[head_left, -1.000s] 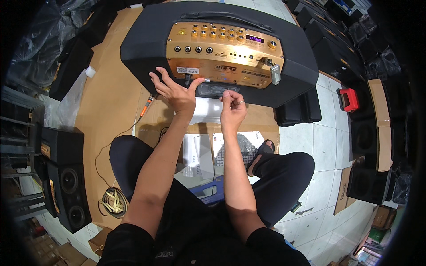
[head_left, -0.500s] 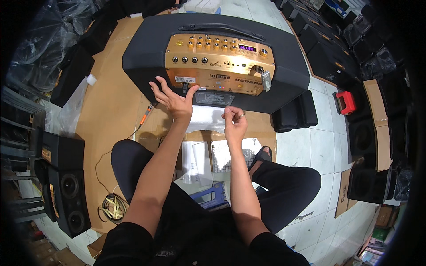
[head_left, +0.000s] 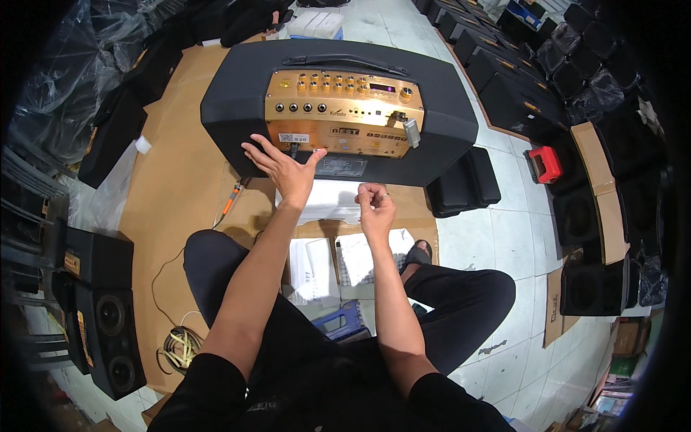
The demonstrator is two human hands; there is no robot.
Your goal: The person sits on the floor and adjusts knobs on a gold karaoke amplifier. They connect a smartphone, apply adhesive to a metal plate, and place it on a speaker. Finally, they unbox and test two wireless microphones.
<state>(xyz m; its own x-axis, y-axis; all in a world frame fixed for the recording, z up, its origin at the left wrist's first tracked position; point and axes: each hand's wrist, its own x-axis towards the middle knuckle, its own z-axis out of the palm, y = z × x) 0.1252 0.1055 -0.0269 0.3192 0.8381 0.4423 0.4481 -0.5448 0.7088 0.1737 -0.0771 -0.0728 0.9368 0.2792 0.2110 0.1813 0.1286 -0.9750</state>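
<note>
Speaker straight ahead at twelve o'clock, gold panel facing you, a purple glint on the display, and your left hand is at seven o'clock on it! Fingers fanned wide, thumb tip at the panel's lower edge, just beside the black plug. Good spread for steadying, it looks; let the thumb alone do any pressing, light and square, with no sideways shove against that plug. Over to your right hand, near five o'clock, just below the bottom edge: thumb and fingertips drawn narrow, though whether they pinch anything, or touch the speaker, I cannot tell. It seems well placed to brace that edge should the speaker rock. Now mind the silver block at the panel's four o'clock; a stray knuckle could strain its socket. And out at eight, the orange jack lies on the cardboard, best given room. Eyes on the display while the thumb works!
</note>
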